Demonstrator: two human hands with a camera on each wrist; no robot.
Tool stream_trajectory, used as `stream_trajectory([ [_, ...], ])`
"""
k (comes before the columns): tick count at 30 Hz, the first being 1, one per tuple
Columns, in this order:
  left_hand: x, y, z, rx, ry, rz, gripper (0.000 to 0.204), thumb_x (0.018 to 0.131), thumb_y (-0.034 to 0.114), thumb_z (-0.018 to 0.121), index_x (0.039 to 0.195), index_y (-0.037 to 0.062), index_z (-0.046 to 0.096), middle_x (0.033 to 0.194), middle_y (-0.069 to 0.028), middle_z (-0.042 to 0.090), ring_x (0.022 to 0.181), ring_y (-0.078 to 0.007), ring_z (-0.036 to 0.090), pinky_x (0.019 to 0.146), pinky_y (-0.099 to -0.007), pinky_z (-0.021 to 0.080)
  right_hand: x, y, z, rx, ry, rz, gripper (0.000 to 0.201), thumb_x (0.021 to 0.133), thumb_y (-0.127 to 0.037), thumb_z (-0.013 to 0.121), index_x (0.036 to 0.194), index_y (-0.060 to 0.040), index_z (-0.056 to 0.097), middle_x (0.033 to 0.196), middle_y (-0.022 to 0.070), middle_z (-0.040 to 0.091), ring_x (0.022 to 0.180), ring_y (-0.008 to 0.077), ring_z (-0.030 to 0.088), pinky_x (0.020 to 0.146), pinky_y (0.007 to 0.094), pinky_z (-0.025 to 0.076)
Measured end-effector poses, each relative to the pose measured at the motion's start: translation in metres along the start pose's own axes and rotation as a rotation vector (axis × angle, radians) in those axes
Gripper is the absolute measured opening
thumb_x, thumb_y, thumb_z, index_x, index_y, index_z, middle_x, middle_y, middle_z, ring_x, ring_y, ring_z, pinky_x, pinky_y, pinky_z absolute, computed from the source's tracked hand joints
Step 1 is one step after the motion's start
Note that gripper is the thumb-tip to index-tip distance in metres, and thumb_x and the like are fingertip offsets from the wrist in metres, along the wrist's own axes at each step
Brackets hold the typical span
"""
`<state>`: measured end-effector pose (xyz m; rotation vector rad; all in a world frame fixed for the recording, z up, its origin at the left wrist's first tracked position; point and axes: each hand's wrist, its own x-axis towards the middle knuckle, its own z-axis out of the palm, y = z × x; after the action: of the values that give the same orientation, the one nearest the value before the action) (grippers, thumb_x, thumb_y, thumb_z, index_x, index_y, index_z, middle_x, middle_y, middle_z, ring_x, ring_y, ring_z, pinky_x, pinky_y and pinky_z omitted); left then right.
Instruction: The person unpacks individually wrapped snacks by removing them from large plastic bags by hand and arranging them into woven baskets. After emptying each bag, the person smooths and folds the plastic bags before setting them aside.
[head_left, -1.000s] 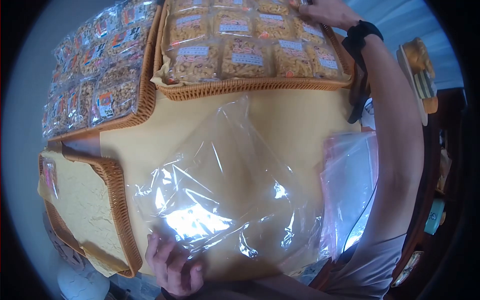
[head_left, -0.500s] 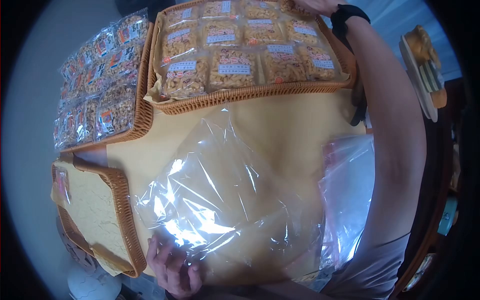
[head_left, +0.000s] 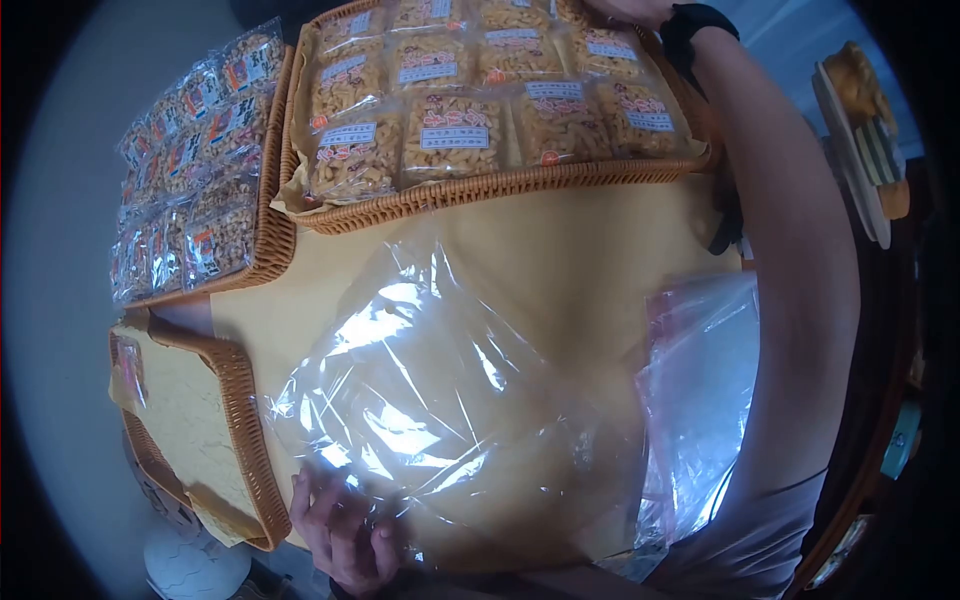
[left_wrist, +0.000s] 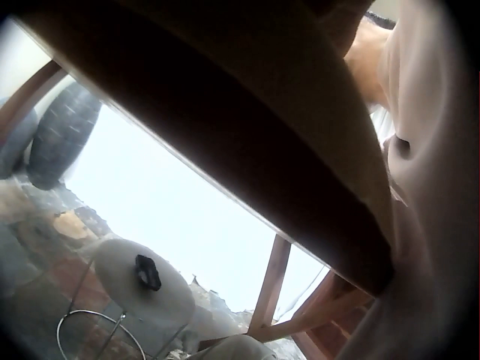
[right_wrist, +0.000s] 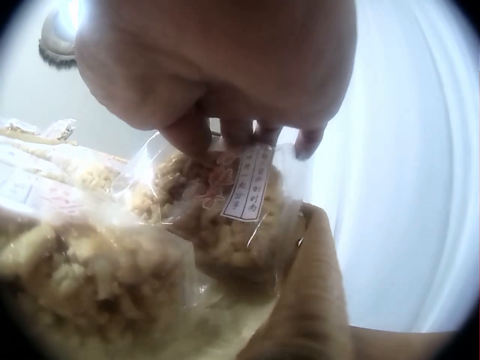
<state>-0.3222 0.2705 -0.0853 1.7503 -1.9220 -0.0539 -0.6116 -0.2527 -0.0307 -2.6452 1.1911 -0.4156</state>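
At the far right corner of a wicker tray (head_left: 430, 205), my right hand (right_wrist: 217, 67) grips a clear packet of fried snack pieces (right_wrist: 225, 202) by its top. The packet has a white label with printed characters and stands tilted in the tray beside other packets. In the head view this hand is partly cut off by the top edge. My left hand (head_left: 350, 535) rests with loosely bent fingers at the near left edge of a large clear plastic bag (head_left: 450, 400). The bag lies crumpled and shiny on the table; the left wrist view shows only the table's underside.
A second wicker tray (head_left: 275, 220) of packets with orange labels stands at the left. Nearer lies a paper-lined basket (head_left: 245, 430) with one small packet in it. More flat plastic bags (head_left: 700, 400) lie under my right forearm. A wooden stand (head_left: 850, 150) is at the far right.
My right hand has moved farther back along the tray, toward the top edge of the head view. The clear bag's raised peak has sunk lower and leftward. My left hand stays in place.
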Motion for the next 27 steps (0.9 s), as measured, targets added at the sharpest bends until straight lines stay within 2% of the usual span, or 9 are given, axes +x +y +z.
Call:
stream_trajectory([
  [7,0.001,-0.001,-0.001,-0.011,-0.015,0.026,0.02,0.1,0.015,0.062,0.112,-0.0013,0.065,0.12,-0.0237,0.068,0.123,-0.0488,0.06,0.106,-0.0606,0.047,-0.014,-0.023,0.006,-0.267,0.042,-0.019,0.039,0.101,-0.026,0.047,0.102,0.0062,0.07,0.103,0.0309,0.067,0.096,0.0433,0.066,0.094,0.0552,0.048],
  [9,0.0,-0.001,-0.002,-0.016,-0.022,0.026,0.02,0.1,0.015,0.062,0.112,-0.0015,0.065,0.12,-0.0238,0.068,0.123,-0.0489,0.06,0.106,-0.0609,0.047,-0.026,-0.042,0.0,-0.177,-0.137,0.152,0.057,0.106,-0.041,0.041,0.131,0.0065,0.059,0.137,0.0343,0.055,0.124,0.0453,0.056,0.108,0.054,0.043],
  [10,-0.001,-0.001,-0.002,-0.02,-0.026,0.024,0.021,0.1,0.014,0.061,0.112,-0.0016,0.065,0.121,-0.024,0.068,0.122,-0.0491,0.06,0.106,-0.0612,0.047,-0.03,-0.051,0.002,-0.179,-0.14,0.151,0.057,0.106,-0.041,0.041,0.131,0.0065,0.059,0.137,0.0343,0.055,0.124,0.0453,0.056,0.108,0.054,0.043],
  [12,-0.004,-0.004,-0.001,-0.035,-0.03,0.025,0.021,0.099,0.015,0.062,0.112,-0.0012,0.065,0.121,-0.0236,0.068,0.123,-0.0488,0.059,0.107,-0.0618,0.046,-0.036,-0.061,0.008,-0.081,-0.251,0.286,0.078,0.106,-0.055,0.031,0.157,0.0045,0.03,0.164,0.0312,0.024,0.152,0.0447,0.024,0.124,0.0532,0.026],
  [13,-0.005,-0.005,-0.001,-0.043,-0.032,0.027,0.021,0.099,0.015,0.062,0.112,-0.0008,0.065,0.121,-0.0231,0.068,0.124,-0.0485,0.059,0.108,-0.0625,0.045,-0.035,-0.059,0.012,-0.083,-0.253,0.284,0.078,0.106,-0.055,0.031,0.157,0.0045,0.03,0.164,0.0312,0.024,0.152,0.0447,0.024,0.124,0.0532,0.026],
  [15,0.004,0.0,-0.002,-0.013,-0.022,0.033,0.021,0.1,0.016,0.061,0.112,-0.0012,0.065,0.118,-0.0227,0.068,0.12,-0.0457,0.061,0.106,-0.059,0.048,-0.033,-0.053,0.021,-0.221,-0.4,0.301,0.091,0.103,-0.067,0.023,0.164,0.0002,0.012,0.171,0.0258,0.005,0.159,0.0393,-0.001,0.129,0.0537,0.007],
  [17,0.002,0.001,-0.003,0.018,-0.011,0.04,0.022,0.101,0.017,0.061,0.112,-0.0016,0.065,0.115,-0.0223,0.069,0.116,-0.0428,0.064,0.103,-0.0555,0.05,-0.033,-0.061,0.02,-0.246,-0.42,0.318,0.094,0.102,-0.069,0.022,0.164,-0.0002,0.011,0.171,0.0253,0.003,0.159,0.0395,-0.004,0.129,0.054,0.005],
  [19,-0.012,0.0,-0.004,0.044,-0.119,-0.079,0.029,0.094,0.027,0.065,0.106,0.0002,0.067,0.127,-0.0228,0.062,0.133,-0.0521,0.05,0.11,-0.0657,0.038,-0.034,-0.069,0.018,-0.274,-0.439,0.338,0.096,0.101,-0.072,0.021,0.164,-0.0006,0.01,0.171,0.0248,0.0,0.159,0.0398,-0.006,0.129,0.0542,0.003],
  [27,-0.01,0.003,0.0,0.003,-0.023,-0.038,0.024,0.097,0.022,0.06,0.108,0.0018,0.065,0.125,-0.0197,0.061,0.135,-0.0476,0.049,0.113,-0.0601,0.037,-0.04,-0.079,0.003,-0.19,-0.266,0.407,0.1,0.099,-0.076,0.026,0.164,-0.0013,0.011,0.171,0.0256,-0.001,0.159,0.0382,-0.008,0.128,0.0563,0.003],
])
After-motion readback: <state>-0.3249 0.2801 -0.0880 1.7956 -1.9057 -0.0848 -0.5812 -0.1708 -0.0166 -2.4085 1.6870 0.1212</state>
